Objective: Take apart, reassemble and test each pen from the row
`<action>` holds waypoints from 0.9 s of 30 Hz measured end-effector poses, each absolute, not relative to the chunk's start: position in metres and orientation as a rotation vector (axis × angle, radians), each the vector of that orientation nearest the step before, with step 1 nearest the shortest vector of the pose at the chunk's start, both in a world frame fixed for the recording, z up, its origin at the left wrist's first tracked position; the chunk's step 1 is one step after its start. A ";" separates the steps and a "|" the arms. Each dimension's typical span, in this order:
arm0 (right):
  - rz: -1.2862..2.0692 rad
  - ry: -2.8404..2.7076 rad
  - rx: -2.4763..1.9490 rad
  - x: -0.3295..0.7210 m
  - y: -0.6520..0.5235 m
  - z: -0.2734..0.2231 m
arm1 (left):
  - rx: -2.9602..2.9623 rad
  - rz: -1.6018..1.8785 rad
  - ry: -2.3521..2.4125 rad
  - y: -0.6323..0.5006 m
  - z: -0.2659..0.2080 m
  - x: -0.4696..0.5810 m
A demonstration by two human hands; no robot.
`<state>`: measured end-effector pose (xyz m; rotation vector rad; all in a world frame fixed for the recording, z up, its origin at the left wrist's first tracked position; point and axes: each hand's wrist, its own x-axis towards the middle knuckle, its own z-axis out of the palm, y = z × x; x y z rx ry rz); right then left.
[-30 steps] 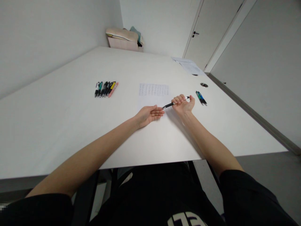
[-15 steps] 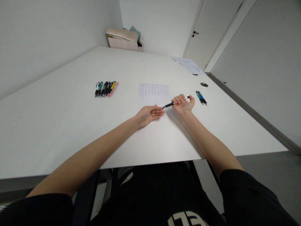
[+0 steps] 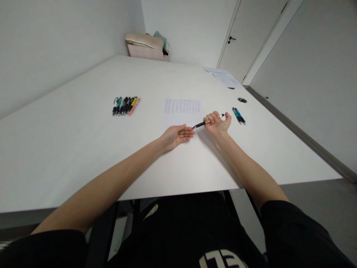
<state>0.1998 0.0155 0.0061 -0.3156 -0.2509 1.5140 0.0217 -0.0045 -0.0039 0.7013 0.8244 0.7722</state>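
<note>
My right hand (image 3: 217,124) grips a ballpoint pen (image 3: 200,124) with a black grip section and a pale barrel. Its fingers curl round the barrel and the thumb lies at the clicker end. The silver tip points left, at the fingertips of my left hand (image 3: 179,137). That hand is turned palm toward me with its fingers stretched out, and the tip seems to touch them. Beneath and beyond the hands lies a sheet of paper (image 3: 182,107) with printed columns.
Several pens (image 3: 125,106) lie in a row at the left. Two blue-green pens (image 3: 239,115) rest right of my right hand, near a round table grommet (image 3: 242,100). More papers (image 3: 224,77) lie at the far right edge. A box (image 3: 145,52) with folded cloth stands behind the table.
The thumb of my right hand has shifted very slightly at the pen's clicker end. Otherwise both hands and the pen hold the same place.
</note>
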 end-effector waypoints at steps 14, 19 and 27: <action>1.520 -0.210 -0.306 0.199 0.015 0.006 | 0.695 0.776 0.836 -0.005 -0.003 0.022; 1.499 -0.199 -0.340 0.199 0.015 0.006 | 0.693 0.775 0.828 -0.005 -0.004 0.022; 1.483 -0.195 -0.345 0.199 0.017 0.005 | 0.693 0.777 0.829 -0.004 -0.004 0.021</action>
